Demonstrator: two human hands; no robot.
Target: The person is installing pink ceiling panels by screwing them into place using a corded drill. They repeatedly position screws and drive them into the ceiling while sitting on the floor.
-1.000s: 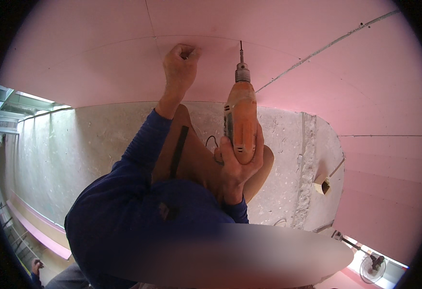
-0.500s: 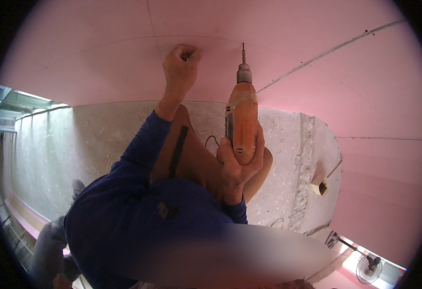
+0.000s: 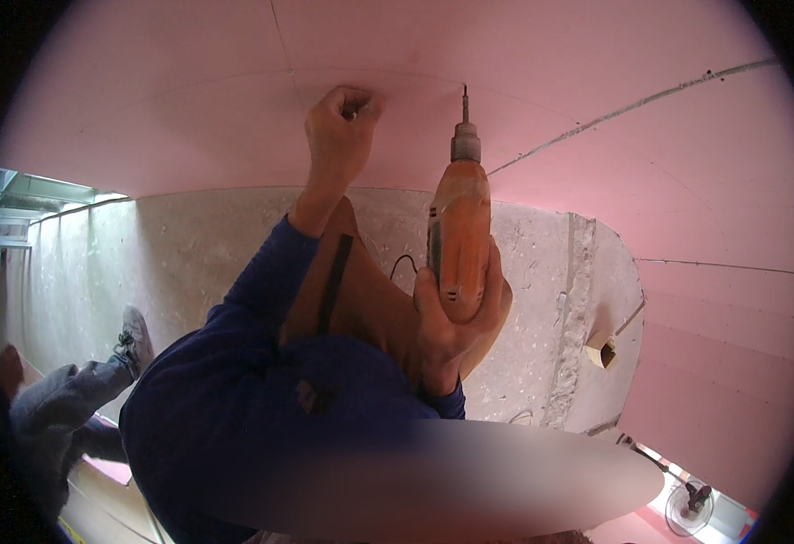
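Observation:
My right hand wraps round the rear of an orange power drill, its nose pointing up and away from me. The thin bit in the drill's chuck meets the pink board with its tip, close to a faint curved line. Left of the drill, my left hand is closed with curled fingers against or very near the same board. Whatever lies inside those fingers, if anything, is too small to make out.
A dark cord loops behind the drill. The grey rough floor holds a small open box at right. Another person's leg is at lower left. A fan stands at lower right; a filled seam crosses the board.
The drill sits slightly farther right and lower in view, its bit still at the board. My left hand stays closed. At lower left, the other person's leg has moved and a shoe shows.

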